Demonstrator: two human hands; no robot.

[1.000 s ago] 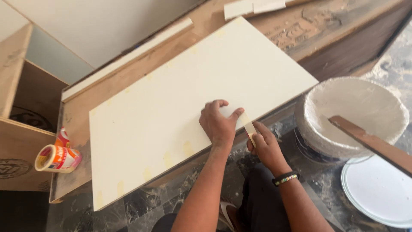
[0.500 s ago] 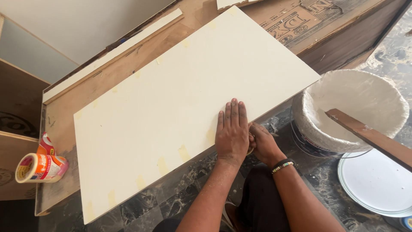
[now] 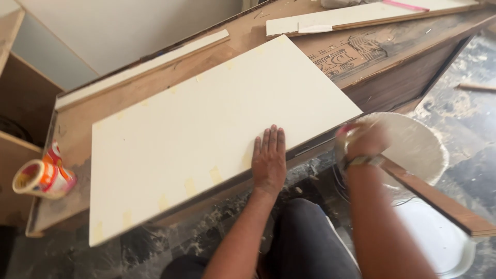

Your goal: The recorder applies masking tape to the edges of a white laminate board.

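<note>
Left hand: the left hand (image 3: 269, 161) lies flat, fingers together, pressed on the near edge of the panel.
Panel: a smooth cream laminate board (image 3: 206, 129), rectangular, resting on a rough plywood bench (image 3: 77, 124).
Right hand: the right hand (image 3: 361, 140), blurred, hovers over the white bucket (image 3: 413, 150); its grip cannot be told.
Left side: a tipped glue tin (image 3: 41, 178) lies at the bench's near left corner.

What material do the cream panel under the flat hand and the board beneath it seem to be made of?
Cream panel: probably laminate-faced board, since the face is smooth, even and matte, with a darker edge. The left hand lies flat on it.
Brown board beneath: looks like raw plywood or hardboard, dull brown, dusty and unfinished.
</note>
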